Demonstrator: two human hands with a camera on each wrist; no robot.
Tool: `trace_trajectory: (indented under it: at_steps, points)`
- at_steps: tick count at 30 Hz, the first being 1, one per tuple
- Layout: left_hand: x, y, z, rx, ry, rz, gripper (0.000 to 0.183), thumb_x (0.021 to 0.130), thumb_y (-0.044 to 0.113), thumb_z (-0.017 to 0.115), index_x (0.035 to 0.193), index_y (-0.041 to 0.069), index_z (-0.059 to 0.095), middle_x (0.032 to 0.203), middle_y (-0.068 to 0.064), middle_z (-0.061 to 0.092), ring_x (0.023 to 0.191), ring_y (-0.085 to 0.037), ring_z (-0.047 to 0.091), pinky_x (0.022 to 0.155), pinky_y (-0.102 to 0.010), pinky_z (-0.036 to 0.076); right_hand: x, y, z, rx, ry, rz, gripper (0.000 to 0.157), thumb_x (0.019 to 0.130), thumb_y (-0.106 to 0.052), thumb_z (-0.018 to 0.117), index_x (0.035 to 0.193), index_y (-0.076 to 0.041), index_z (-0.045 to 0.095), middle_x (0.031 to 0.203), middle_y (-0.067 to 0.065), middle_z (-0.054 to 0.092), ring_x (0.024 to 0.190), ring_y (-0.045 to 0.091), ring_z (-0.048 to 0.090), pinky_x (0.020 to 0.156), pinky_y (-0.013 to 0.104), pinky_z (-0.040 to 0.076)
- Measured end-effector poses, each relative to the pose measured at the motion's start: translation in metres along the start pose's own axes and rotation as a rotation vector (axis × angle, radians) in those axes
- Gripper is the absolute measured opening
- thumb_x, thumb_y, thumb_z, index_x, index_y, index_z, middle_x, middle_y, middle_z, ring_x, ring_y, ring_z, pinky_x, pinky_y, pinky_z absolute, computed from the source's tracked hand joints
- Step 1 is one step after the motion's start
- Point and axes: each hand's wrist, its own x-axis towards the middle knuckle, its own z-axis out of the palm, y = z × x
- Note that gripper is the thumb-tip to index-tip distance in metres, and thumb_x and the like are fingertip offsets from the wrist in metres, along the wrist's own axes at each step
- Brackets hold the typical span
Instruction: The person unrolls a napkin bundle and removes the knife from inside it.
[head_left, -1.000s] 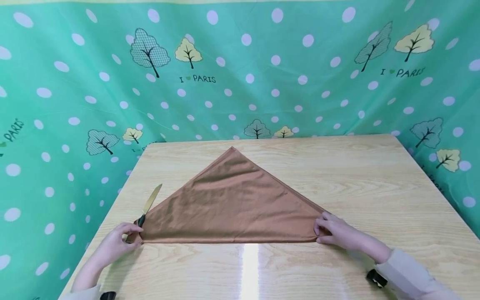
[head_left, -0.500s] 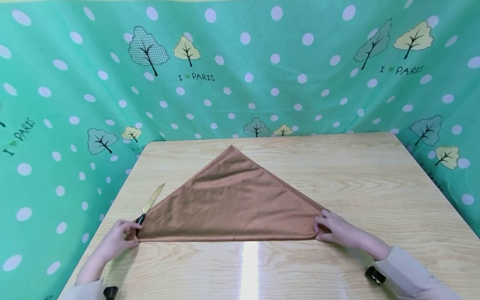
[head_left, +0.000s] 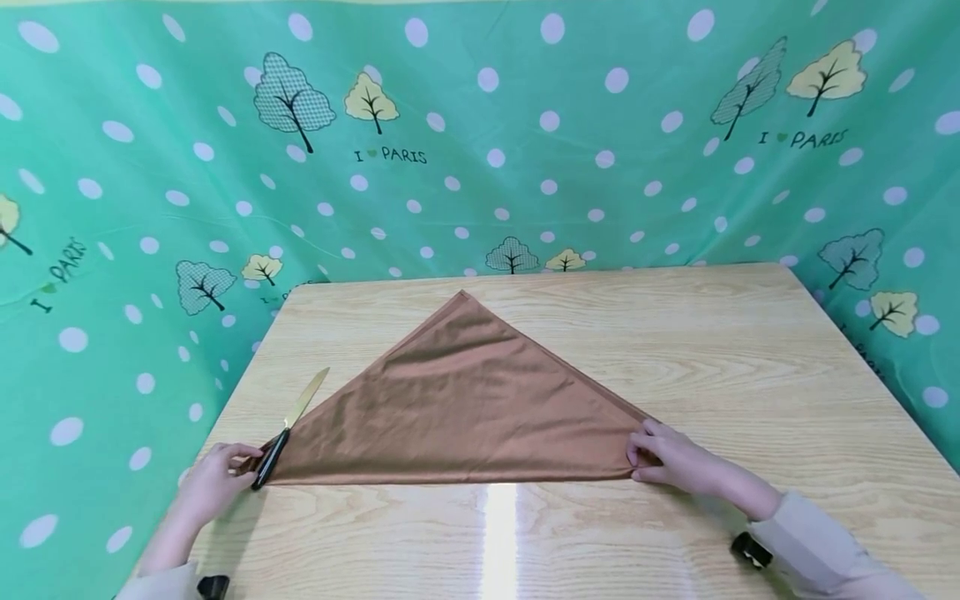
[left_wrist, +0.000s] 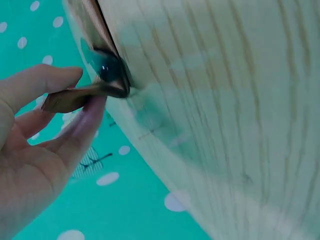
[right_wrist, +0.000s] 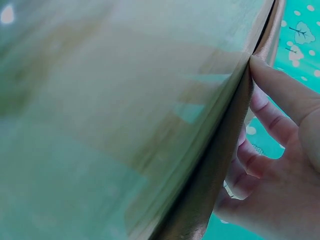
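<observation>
A brown cloth (head_left: pixel 450 408), folded into a triangle, lies on the wooden table with its long edge nearest me and its peak pointing away. At its left corner my left hand (head_left: pixel 213 483) holds the cloth's tip between thumb and fingers; the left wrist view shows the brown flap (left_wrist: pixel 70 100) there. A knife (head_left: pixel 274 458) with a black handle and gold-coloured blade lies slantwise across that corner, beside the left fingertips. Toward the cloth's right end, my right hand (head_left: pixel 682 462) pinches the near edge, with the thumb (right_wrist: pixel 280 85) on the fold in the right wrist view.
The light wooden table (head_left: pixel 735 350) extends around the cloth. Green dotted curtain (head_left: pixel 450 108) printed with trees hangs behind it and along both sides. A strip of light reflects off the tabletop in front of the cloth.
My left hand has shifted left, out to the cloth's tip, uncovering the knife's handle, which it partly hid before. My right hand stays in the same place on the cloth.
</observation>
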Motion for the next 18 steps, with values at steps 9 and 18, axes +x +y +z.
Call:
trace_trajectory:
  at_steps: [9, 18]
  points:
    - [-0.003, -0.012, -0.006, -0.051, 0.087, -0.052, 0.015, 0.076, -0.005, 0.057, 0.09, -0.009, 0.061, 0.086, -0.026, 0.061, 0.061, -0.009, 0.057, 0.052, -0.023, 0.042, 0.001, 0.0, -0.001, 0.007, -0.015, 0.016, 0.018, 0.077, -0.019, 0.067, 0.077, -0.021, 0.049, 0.076, -0.007, 0.033, 0.067, 0.006, 0.03, 0.058, 0.021, 0.025]
    - [-0.004, -0.023, -0.009, -0.034, 0.135, -0.079, 0.018, 0.077, -0.004, 0.055, 0.093, -0.012, 0.06, 0.085, -0.027, 0.06, 0.062, -0.009, 0.057, 0.053, -0.023, 0.043, 0.0, 0.0, -0.001, 0.015, -0.004, -0.005, 0.018, 0.077, -0.02, 0.066, 0.078, -0.021, 0.048, 0.076, -0.006, 0.033, 0.067, 0.006, 0.03, 0.057, 0.02, 0.024]
